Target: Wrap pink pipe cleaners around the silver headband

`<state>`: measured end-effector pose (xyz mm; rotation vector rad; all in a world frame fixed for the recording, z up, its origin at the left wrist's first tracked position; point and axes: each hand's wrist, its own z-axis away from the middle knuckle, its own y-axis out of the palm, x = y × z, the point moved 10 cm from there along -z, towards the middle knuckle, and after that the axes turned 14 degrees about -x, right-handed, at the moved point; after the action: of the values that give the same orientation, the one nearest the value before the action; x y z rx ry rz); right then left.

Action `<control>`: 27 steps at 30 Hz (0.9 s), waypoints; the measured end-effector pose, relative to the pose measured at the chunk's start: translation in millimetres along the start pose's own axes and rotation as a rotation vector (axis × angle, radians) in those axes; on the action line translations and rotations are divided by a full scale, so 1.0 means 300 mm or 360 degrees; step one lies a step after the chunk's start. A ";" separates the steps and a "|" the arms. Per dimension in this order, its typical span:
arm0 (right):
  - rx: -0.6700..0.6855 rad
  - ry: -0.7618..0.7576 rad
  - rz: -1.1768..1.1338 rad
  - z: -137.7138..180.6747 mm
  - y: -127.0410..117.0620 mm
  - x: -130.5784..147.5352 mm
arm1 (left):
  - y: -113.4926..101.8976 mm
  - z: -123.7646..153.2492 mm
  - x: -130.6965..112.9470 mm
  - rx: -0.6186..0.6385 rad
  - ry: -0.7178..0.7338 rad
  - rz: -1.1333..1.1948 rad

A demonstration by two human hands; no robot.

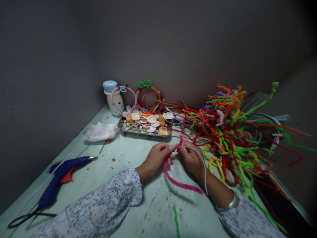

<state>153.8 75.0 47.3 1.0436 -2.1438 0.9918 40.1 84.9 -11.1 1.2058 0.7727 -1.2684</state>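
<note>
Near the middle of the table, my left hand (156,158) is closed in a pinch on a magenta pipe cleaner (178,183). Its short end sticks up between my hands, and the long end curves down and to the right. My right hand (193,160) is closed beside it, fingertips pinching a thin white wire (204,162) that bends over the hand toward the wrist. The pipe cleaner and wire meet at my fingertips; whether they are wound together I cannot tell. A green pipe cleaner (176,220) lies in front.
A large heap of coloured pipe cleaners (223,122) fills the right. Scissors with yellow handles (218,168) lie under its edge. Behind my hands stands a metal tray (145,133) of shells, with decorated hoops and a white jar (115,103). A blue glue gun (55,185) lies left.
</note>
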 end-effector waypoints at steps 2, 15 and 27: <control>-0.0003 -0.0028 -0.0009 0.000 0.001 0.004 | 0.002 -0.001 -0.006 0.0007 0.0035 -0.0024; 0.0020 -0.0050 0.0056 0.004 0.006 -0.015 | -0.005 -0.012 -0.010 -0.0064 0.0131 -0.0209; -0.0005 -0.0147 0.0038 -0.001 -0.002 0.026 | -0.008 -0.007 -0.014 -0.0047 0.0204 -0.0209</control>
<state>150.0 71.9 53.4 1.0844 -2.2362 0.9678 37.3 88.4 -8.1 1.2378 0.9744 -1.2903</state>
